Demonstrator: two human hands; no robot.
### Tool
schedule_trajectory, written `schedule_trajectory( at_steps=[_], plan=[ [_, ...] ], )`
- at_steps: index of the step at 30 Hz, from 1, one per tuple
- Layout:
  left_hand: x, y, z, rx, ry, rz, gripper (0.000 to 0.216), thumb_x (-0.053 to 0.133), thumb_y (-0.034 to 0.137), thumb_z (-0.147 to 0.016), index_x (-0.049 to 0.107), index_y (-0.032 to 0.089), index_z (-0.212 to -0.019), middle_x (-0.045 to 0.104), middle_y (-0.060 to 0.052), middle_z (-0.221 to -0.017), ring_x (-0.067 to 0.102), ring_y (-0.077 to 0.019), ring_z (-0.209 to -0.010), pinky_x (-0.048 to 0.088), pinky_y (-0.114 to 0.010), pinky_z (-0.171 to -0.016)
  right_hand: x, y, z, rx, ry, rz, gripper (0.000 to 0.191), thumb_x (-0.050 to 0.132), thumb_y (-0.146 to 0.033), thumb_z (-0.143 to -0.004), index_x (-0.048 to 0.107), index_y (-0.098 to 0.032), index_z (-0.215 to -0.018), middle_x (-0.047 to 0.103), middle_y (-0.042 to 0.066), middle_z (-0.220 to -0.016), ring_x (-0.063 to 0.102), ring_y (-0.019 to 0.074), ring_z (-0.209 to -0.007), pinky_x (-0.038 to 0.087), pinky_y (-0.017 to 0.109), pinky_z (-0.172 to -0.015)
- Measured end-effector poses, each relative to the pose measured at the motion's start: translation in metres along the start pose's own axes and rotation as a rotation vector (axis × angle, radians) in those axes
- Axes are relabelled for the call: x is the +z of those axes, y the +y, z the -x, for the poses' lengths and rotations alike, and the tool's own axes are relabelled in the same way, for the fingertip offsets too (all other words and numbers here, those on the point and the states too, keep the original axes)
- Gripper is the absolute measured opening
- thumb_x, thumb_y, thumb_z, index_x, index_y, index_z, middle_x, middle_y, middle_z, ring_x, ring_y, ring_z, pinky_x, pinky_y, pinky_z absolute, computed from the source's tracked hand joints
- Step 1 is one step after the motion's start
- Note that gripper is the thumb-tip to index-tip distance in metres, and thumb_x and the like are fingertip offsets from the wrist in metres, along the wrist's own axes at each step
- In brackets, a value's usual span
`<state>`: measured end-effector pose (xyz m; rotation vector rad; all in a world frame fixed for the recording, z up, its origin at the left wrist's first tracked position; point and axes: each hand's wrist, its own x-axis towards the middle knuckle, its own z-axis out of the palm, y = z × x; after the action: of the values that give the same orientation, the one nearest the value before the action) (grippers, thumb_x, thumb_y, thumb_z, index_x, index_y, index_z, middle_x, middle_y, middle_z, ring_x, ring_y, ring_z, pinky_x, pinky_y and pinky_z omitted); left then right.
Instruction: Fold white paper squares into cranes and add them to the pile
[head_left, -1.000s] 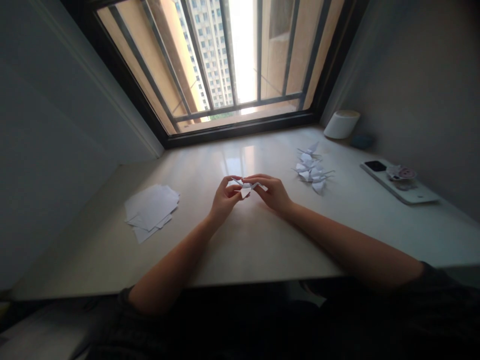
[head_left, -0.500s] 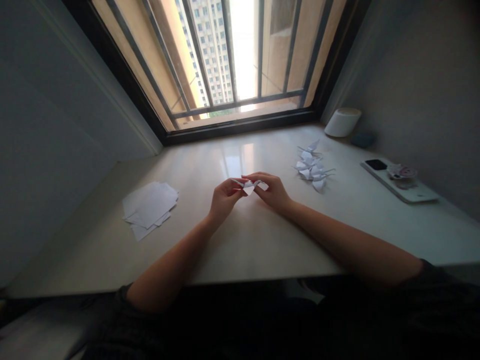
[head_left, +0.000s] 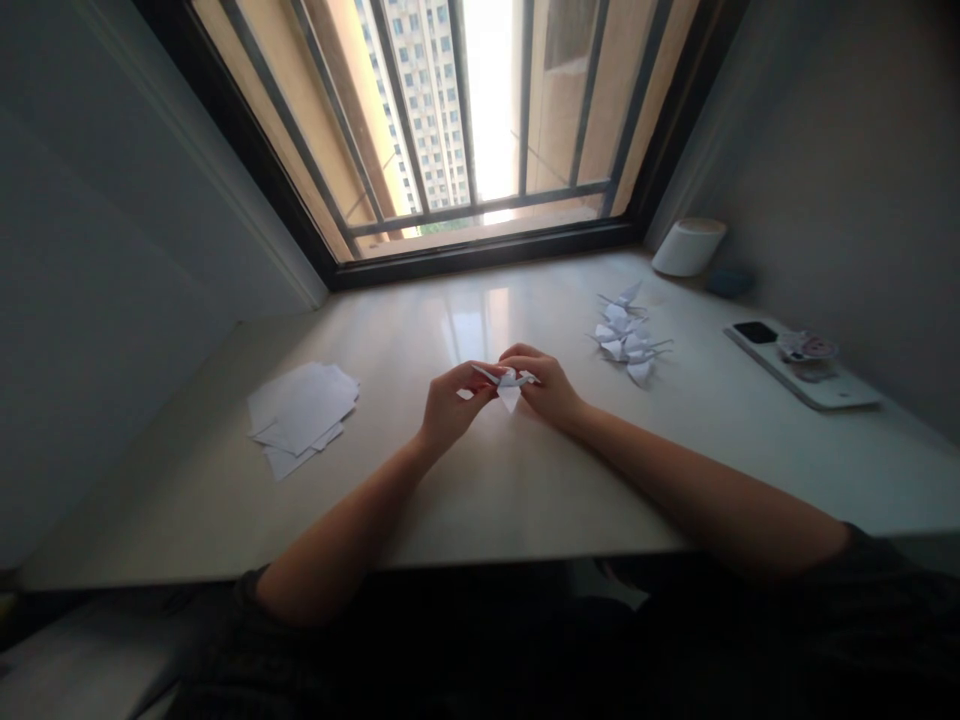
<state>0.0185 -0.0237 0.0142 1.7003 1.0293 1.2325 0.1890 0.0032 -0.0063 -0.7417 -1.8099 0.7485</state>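
Note:
A white folded paper crane (head_left: 509, 392) is held between both hands over the middle of the table. My left hand (head_left: 454, 400) pinches its left side, with thumb and fingers closed on the paper. On the other side, my right hand (head_left: 551, 385) grips the crane near its thin right-hand point. One wing hangs down toward me, and a thin point slants up to the left. Parts of the paper are hidden behind the fingers. Several finished-looking white paper cranes (head_left: 626, 335) lie in a cluster beyond my right hand.
A loose stack of white paper sheets (head_left: 304, 410) lies on the white table (head_left: 420, 510) at the left. At the right are a phone (head_left: 802, 365) with a round grip, a white cylinder-like object (head_left: 688, 247) and a small dark blue item (head_left: 730, 281). A barred window stands behind.
Both hands have shifted slightly, and the crane has turned so that its wing points further down toward me. My right fingers have changed position on it. The view has moved a little.

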Motion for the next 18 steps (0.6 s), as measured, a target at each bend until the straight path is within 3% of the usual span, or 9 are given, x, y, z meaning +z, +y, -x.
schedule_trajectory(
  at_steps=[4,10,18],
  plan=[
    [-0.0004,0.0008,-0.0003,0.035,0.024,-0.028,0.016,0.072,0.027,-0.072,0.073,0.021,-0.086,0.072,-0.004,-0.083,0.063,-0.0154,-0.074,0.048,-0.027,-0.07,-0.0007,0.0009,0.0,0.02,0.007,0.079,0.022,0.052,-0.026,-0.083,0.059,-0.02,-0.063,0.055,0.003,-0.071,0.051,0.0184,-0.073,0.039,0.032,-0.067],
    [-0.0006,0.0007,-0.001,0.012,0.046,0.005,0.015,0.073,0.026,-0.071,0.072,0.02,-0.085,0.072,-0.005,-0.085,0.063,-0.0161,-0.076,0.048,-0.028,-0.071,0.0001,0.0015,-0.0007,0.049,0.029,0.144,0.032,0.052,-0.033,-0.083,0.047,-0.021,-0.054,0.047,0.001,-0.063,0.046,0.0172,-0.065,0.033,0.03,-0.059],
    [-0.0002,-0.0028,-0.0007,0.0,0.053,0.028,0.017,0.072,0.026,-0.071,0.072,0.02,-0.086,0.072,-0.005,-0.087,0.064,-0.0169,-0.076,0.049,-0.029,-0.072,0.004,0.0052,0.0007,0.104,0.037,0.101,0.025,0.053,-0.021,-0.077,0.052,-0.021,-0.052,0.05,0.001,-0.061,0.048,0.0158,-0.062,0.034,0.028,-0.056]
  ],
)
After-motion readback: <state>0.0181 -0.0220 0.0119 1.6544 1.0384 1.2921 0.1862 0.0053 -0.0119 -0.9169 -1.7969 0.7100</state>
